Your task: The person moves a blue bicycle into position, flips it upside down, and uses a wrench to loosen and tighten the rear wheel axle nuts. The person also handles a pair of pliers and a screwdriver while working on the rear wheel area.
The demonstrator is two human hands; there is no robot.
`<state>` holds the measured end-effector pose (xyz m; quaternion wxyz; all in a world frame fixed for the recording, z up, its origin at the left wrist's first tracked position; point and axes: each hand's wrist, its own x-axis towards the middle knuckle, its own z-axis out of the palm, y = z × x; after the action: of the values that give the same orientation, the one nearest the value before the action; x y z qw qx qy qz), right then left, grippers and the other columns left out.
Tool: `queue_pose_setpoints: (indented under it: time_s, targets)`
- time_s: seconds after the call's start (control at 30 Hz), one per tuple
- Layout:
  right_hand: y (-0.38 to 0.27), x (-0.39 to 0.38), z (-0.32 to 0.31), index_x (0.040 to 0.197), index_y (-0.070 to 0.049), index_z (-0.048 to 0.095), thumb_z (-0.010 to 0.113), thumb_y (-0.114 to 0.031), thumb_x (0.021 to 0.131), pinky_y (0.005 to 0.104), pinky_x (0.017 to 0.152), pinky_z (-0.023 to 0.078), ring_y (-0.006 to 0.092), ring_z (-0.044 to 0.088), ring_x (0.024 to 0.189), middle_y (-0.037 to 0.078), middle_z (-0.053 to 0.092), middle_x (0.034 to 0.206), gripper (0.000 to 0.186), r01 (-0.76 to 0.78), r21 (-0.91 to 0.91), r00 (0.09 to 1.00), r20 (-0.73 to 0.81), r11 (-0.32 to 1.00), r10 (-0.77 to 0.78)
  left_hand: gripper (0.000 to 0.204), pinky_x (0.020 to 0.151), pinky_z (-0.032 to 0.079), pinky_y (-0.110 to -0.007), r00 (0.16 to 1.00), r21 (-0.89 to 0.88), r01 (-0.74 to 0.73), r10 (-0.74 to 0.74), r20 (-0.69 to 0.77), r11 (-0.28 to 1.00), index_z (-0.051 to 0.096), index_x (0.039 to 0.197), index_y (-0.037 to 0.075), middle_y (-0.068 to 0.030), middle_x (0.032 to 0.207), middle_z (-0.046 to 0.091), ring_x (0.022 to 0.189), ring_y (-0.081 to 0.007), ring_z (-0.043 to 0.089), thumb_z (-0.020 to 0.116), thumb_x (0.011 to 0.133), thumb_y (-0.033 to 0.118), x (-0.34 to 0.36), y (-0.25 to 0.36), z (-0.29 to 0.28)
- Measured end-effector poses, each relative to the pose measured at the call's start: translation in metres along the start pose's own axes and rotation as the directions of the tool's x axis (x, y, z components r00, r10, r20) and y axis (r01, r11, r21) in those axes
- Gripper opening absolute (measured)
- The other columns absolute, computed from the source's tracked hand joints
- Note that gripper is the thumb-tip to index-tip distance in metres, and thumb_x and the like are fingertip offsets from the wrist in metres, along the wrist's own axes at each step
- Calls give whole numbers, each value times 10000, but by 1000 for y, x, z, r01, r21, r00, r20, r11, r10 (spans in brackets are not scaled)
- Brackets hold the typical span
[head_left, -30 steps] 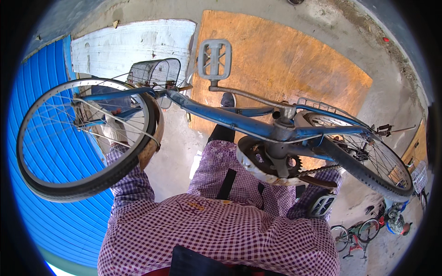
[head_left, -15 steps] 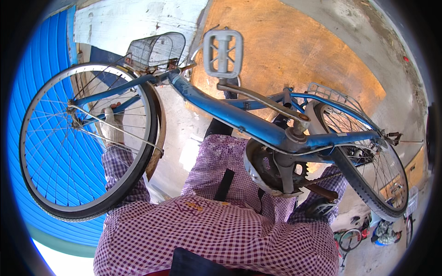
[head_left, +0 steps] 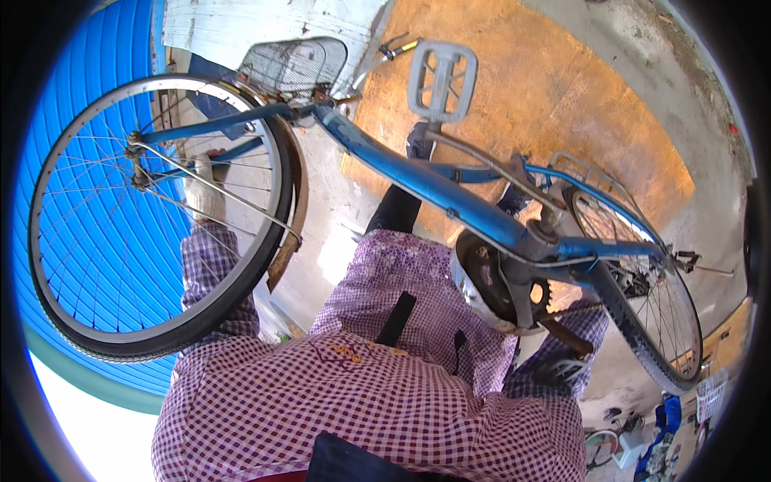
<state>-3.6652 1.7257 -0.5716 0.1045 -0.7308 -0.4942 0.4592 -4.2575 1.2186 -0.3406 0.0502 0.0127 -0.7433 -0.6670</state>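
A blue bicycle (head_left: 418,193) is tilted across in front of me, its front wheel (head_left: 277,241) at left and rear wheel (head_left: 626,321) at right. My left hand (head_left: 210,185), in a pale glove with bare fingertips, closes round a fork blade (head_left: 241,150) behind the spokes. At right, my checked sleeve (head_left: 574,333) passes behind the frame near the chainring; the bicycle hides my right hand. A grey pedal (head_left: 442,83) sticks up toward me on its crank. The chain guard (head_left: 474,277) is close to my checked apron (head_left: 361,402).
The wire basket (head_left: 293,68) is beyond the front wheel. An orange-brown board (head_left: 554,96) lies on the concrete floor. Blue corrugated sheeting (head_left: 88,104) stands at left. My shoe (head_left: 419,143) shows beyond the frame. Another person (head_left: 662,450) and more bicycles are at lower right.
The front wheel sits higher in the picture, and the pedal and chain guard have shifted right. My left hand keeps hold of the fork. One of my shoes now shows beside the crank.
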Motion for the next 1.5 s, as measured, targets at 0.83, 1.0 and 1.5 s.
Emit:
queue_pose_setpoints:
  time_s: [0.83,1.0,1.5]
  targets:
    - [11,-19,-14,1005,-124,725,778,-337,810,521,830,502,345,658,959,89,709,965,293,115,-343,993,11,932,-118,234,898,651,-501,993,-75,118,-119,-17,990,585,1139,-17,-206,1123,693,1059,-362,722,666,1041,178,-69,-80,-23]
    - [11,-29,-22,977,-128,734,799,-332,793,514,807,509,344,667,930,83,719,928,282,169,-469,983,17,867,-183,151,767,634,-406,981,36,140,-133,-142,990,604,1097,31,-147,1010,735,901,-266,731,668,1034,153,-77,-84,12]
    - [-33,-289,-229,1276,-68,610,304,-566,1122,523,875,593,337,686,1108,160,692,1262,605,-204,882,979,175,425,107,351,802,615,-322,930,37,347,-349,110,937,620,1212,67,-74,1145,693,912,-187,698,816,938,164,-86,89,-78]
